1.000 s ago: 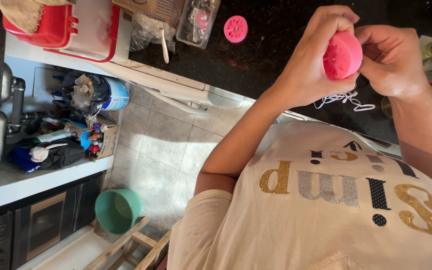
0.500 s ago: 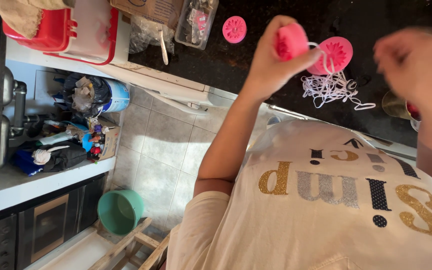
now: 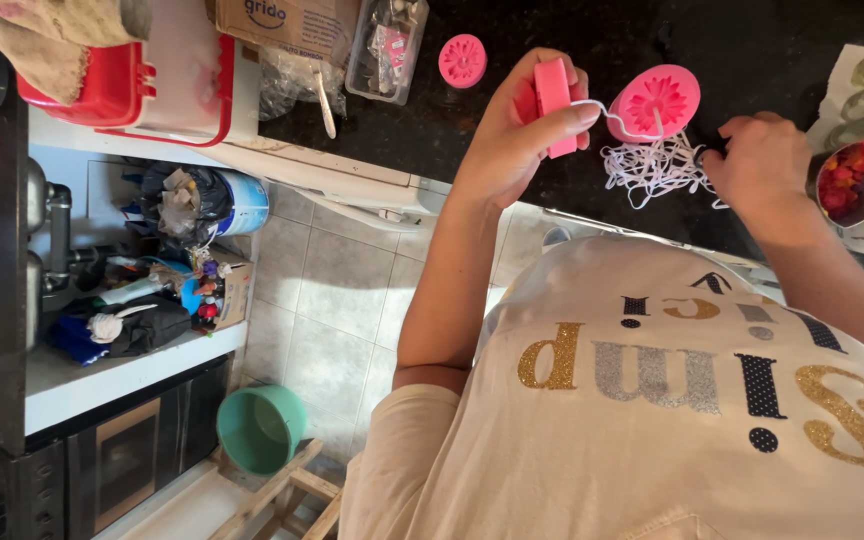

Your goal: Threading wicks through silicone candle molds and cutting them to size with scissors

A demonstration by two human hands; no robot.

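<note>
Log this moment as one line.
left hand: holds pink mould half | right hand: on white string pile | flower mould: on black counter

mould [image 3: 655,100] on counter [image 3: 752,50], strings [image 3: 652,165] beside it

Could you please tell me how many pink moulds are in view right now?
3. One pink mould is held edge-on in the left hand; a flower-patterned one lies on the dark counter above white string; a smaller one lies farther left. Others may be hidden.
</note>
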